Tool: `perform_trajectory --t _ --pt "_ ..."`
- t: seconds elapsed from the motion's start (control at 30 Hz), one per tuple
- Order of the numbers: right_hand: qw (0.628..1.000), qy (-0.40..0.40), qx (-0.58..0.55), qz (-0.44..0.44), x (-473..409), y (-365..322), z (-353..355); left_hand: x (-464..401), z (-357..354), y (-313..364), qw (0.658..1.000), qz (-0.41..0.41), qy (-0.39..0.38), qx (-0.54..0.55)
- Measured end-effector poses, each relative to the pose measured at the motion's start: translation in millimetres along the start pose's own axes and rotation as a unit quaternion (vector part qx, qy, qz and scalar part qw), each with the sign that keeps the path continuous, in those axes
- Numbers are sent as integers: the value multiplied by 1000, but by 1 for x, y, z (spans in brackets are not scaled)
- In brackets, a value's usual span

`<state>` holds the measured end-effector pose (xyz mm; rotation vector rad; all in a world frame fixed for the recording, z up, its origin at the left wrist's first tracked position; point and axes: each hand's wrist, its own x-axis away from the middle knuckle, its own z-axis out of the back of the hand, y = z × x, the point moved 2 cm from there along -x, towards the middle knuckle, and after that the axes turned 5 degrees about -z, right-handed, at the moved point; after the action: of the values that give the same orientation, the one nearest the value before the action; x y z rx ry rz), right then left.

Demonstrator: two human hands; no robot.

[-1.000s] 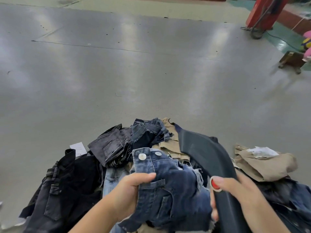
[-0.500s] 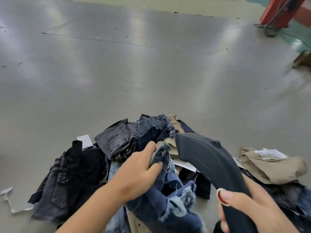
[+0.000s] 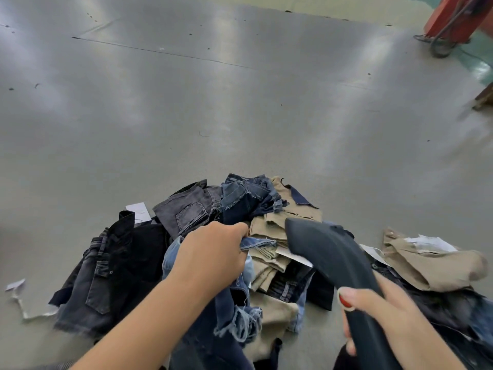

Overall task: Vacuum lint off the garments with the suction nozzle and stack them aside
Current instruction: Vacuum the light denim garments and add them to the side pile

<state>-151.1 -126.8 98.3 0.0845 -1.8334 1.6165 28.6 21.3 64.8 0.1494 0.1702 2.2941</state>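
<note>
Since the earlier frame left hand (image 3: 213, 256) has dragged blue denim shorts (image 3: 234, 313) lower-centre, gripping them; right hand (image 3: 378, 313) clasps suction nozzle (image 3: 328, 252) over the garment pile (image 3: 202, 209); most garments apparently unprocessed.

Floor (image 3: 240, 116): smooth grey coating, semi-gloss, with broad soft streaks of reflected light; a few dark specks and a thin seam line.

Suction nozzle (image 3: 328, 252): dark moulded plastic, matt, smooth.

Blue denim shorts (image 3: 234, 311): woven cotton-like cloth, frayed pale threads along the cut hems.

Black denim piece (image 3: 112, 273): washed, faded at the seams, matt, coarse weave.

Grey denim piece (image 3: 186, 212): stitched pocket, matt.

Khaki garments (image 3: 269, 236): finer plain cloth, matt, folded in layers.

Khaki piece at right (image 3: 432, 271): same finish, white paper tag on top.

White paper scraps (image 3: 16, 285) on the floor at left: thin, matt.

Red post (image 3: 453, 14) at far right corner of the floor: painted, slight sheen.
</note>
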Motion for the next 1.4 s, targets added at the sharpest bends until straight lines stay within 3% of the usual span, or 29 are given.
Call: perform_trajectory --t 0.07,0.13,0.27,0.47,0.6,0.7,0.93,1.07,1.23,1.4 --pt "1000 22 13 6 6 1 2 0 -2 0 1000 9 0 -8" --pt "1000 -6 -3 14 5 7 0 0 -3 1 1000 15 -6 -11" --pt "996 -53 71 5 7 11 -24 -1 -4 2 1000 10 2 -21" --pt "998 35 30 -34 3 10 -6 2 -1 1 1000 9 21 -17" --pt "998 -17 -21 -61 10 7 -10 2 -2 5 999 8 29 -20" --pt "997 -49 10 -52 7 12 -21 2 -4 4 999 15 23 -30" --pt "997 37 -15 -60 2 10 -10 1 -6 6 1000 3 28 -4" --pt "998 20 -22 -61 7 10 -10 -1 -8 5 999 5 36 7" --pt "996 -12 -5 -89 7 16 -28 -3 -6 0 997 14 55 60" --pt "994 106 -6 -23 3 7 -5 -24 11 -14 961 24 106 256"
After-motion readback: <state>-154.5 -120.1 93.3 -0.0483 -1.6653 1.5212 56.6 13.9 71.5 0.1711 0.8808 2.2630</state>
